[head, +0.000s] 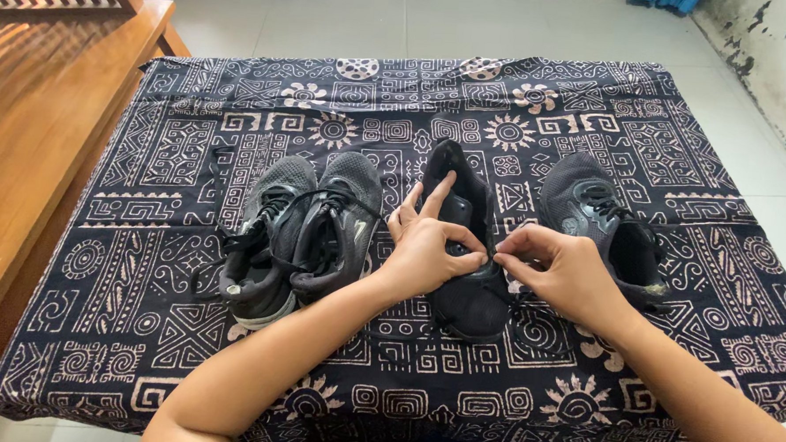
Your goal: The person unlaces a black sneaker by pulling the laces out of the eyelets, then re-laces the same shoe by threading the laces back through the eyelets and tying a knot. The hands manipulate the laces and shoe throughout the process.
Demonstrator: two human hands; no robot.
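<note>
A black sneaker [462, 251] lies near the middle of the patterned tablecloth [175, 150], toe pointing away, and is being laced or tied, it seems. A thin black lace is pinched between thumb and forefinger of the left hand [427, 245], the other fingers fanned upward; a lace end is likewise pinched by the right hand [563, 273] just beside the shoe's opening. The step in hand is judged to be threading or tightening; a steady pull with both ends kept taut would be called for next. The eyelets are covered by the fingers, and black lace against black fabric is hard to trace. A grey pair [300, 235] and another dark sneaker [601, 221] lie alongside.
</note>
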